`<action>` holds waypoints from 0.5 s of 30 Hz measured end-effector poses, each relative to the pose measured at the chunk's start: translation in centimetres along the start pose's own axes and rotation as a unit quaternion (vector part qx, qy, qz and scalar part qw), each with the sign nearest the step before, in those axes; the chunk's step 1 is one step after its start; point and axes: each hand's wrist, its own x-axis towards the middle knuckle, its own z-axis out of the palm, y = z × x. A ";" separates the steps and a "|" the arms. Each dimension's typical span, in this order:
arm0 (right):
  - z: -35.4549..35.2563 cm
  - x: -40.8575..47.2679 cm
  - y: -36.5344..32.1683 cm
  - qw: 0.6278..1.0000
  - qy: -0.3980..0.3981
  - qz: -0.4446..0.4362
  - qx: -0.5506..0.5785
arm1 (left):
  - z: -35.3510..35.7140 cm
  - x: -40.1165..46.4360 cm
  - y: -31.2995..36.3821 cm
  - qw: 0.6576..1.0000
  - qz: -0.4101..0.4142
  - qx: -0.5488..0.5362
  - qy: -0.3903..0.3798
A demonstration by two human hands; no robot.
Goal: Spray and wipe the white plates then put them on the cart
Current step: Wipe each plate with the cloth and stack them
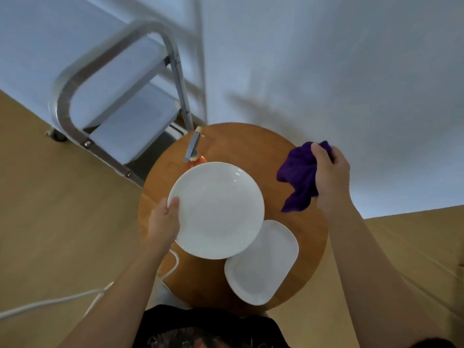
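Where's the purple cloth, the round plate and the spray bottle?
purple cloth (298,177), head view, middle of the hanging folds.
round plate (218,212), head view, its centre.
spray bottle (192,146), head view, grey trigger head.

1. The round bench (288,151) had bare wood along its far side, between the spray bottle (193,149) and the purple cloth (298,179).
2. The round plate (216,209), held up by the left hand (163,222), covered the bench's middle and overlapped the near-left edge of the squarish plate (263,262).
3. The squarish plate filled the near part of the bench; a strip of wood lay open to its right.
4. The cloth hung from the right hand (329,174) over the bench's right edge.
5. The cart (120,116) stood just beyond the bench's far-left edge, its metal frame (67,101) in the way, its shelves open.
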 end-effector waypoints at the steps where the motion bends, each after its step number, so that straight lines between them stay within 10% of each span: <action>1: 0.4 0.7 0.7 1.000 0.004 0.003 -0.005 | 0.4 0.2 -0.6 1.000 -0.006 0.004 0.008; 15: 5.4 4.2 14.5 0.932 -0.114 0.093 -0.331 | 2.9 1.5 -3.9 0.997 -0.009 0.046 0.056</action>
